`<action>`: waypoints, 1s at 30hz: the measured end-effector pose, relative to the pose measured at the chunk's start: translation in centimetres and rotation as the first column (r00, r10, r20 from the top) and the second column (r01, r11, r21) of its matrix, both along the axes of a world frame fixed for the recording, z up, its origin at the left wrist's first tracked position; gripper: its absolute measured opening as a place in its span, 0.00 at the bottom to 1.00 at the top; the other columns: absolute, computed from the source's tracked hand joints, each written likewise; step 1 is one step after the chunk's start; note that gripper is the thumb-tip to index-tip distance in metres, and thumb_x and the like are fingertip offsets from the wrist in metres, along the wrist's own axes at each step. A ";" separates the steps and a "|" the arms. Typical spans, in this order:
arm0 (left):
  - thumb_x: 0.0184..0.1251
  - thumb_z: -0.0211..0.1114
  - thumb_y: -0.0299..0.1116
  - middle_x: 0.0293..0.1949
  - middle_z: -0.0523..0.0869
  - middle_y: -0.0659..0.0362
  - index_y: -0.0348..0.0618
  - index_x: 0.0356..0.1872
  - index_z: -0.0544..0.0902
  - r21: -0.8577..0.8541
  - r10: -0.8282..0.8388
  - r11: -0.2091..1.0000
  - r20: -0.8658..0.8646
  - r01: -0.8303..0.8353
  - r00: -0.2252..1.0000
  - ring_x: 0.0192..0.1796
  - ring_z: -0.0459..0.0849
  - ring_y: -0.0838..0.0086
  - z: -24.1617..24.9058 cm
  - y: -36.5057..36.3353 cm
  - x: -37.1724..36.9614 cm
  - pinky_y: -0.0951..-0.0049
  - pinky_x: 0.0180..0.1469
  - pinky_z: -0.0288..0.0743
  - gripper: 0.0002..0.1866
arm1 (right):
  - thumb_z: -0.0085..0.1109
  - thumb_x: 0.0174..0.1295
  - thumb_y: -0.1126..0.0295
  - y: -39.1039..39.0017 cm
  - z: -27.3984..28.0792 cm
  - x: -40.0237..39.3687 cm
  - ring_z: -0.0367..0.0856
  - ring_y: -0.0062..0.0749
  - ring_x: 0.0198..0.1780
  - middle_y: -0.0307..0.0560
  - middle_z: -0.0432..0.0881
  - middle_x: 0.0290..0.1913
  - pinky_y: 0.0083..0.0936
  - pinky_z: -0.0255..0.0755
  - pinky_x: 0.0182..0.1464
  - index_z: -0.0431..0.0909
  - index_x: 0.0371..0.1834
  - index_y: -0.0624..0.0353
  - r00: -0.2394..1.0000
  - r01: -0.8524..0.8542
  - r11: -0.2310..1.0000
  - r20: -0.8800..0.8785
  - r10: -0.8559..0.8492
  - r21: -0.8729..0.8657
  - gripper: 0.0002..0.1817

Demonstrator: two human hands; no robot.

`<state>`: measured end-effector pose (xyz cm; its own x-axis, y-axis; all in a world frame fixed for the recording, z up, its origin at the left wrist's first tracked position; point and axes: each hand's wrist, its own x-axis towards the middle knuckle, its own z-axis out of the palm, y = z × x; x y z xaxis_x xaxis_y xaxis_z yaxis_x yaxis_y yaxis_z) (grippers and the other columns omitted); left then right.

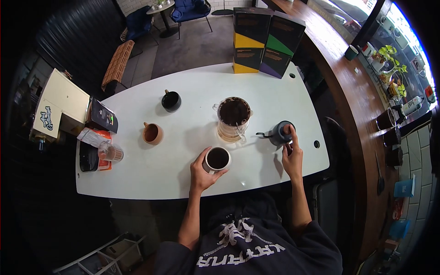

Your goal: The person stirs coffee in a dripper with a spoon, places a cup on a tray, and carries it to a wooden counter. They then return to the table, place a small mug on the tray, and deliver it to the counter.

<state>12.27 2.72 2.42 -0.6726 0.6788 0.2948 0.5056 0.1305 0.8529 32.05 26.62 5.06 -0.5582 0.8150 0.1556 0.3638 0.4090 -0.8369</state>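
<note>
My left hand (205, 176) is wrapped round a white mug (207, 156) of dark liquid, near the front edge of the white table (137, 183). At the right, my right hand (292, 158) grips a small dark gooseneck kettle (277, 136) on its near side, one finger stretched up by the lid. The kettle's thin spout points left; its handle is mostly hidden by my fingers. Between kettle and mug, further back, stands a glass coffee dripper (248, 120) with dark wet grounds, on a clear glass server (228, 134).
A brown cup (158, 135) and a black cup (173, 106) stand to the left. Beyond them are a cream grinder (68, 98), a black scale (104, 114) and a glass (114, 152). Stacked boxes (251, 23) rise at the back right; a wooden counter (327, 46) runs along the right.
</note>
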 end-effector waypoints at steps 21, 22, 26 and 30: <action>0.37 0.86 0.38 0.47 0.88 0.49 0.37 0.62 0.75 0.005 -0.172 0.985 0.063 0.172 0.983 0.50 0.88 0.62 -0.4 3.1 2.8 0.63 0.56 0.80 0.45 | 0.58 0.53 0.84 -4.4 6.1 1.3 0.73 0.39 0.22 0.45 0.72 0.25 0.35 0.70 0.25 0.63 0.76 0.32 0.963 -0.226 0.866 0.239 0.127 0.447 0.46; 0.37 0.86 0.38 0.47 0.88 0.49 0.37 0.62 0.75 0.007 -0.176 0.984 0.072 0.176 0.982 0.50 0.88 0.61 -0.4 3.1 2.9 0.63 0.56 0.80 0.45 | 0.58 0.53 0.84 -4.5 6.0 1.2 0.73 0.39 0.22 0.45 0.72 0.25 0.35 0.70 0.25 0.63 0.76 0.32 0.962 -0.227 0.865 0.240 0.129 0.447 0.46; 0.37 0.86 0.37 0.47 0.87 0.49 0.38 0.62 0.74 0.028 -0.172 0.985 0.081 0.171 0.982 0.50 0.88 0.61 -0.7 3.1 3.0 0.62 0.56 0.80 0.45 | 0.57 0.53 0.84 -4.5 6.0 0.8 0.72 0.39 0.21 0.44 0.72 0.25 0.35 0.70 0.25 0.63 0.76 0.31 0.957 -0.239 0.853 0.263 0.125 0.464 0.46; 0.38 0.86 0.37 0.47 0.87 0.48 0.38 0.62 0.74 0.029 -0.167 0.986 0.088 0.165 0.982 0.50 0.88 0.60 -0.5 3.1 3.0 0.62 0.56 0.79 0.45 | 0.58 0.53 0.84 -4.4 6.1 0.6 0.72 0.39 0.21 0.44 0.72 0.25 0.35 0.70 0.25 0.63 0.76 0.30 0.957 -0.237 0.852 0.261 0.124 0.468 0.46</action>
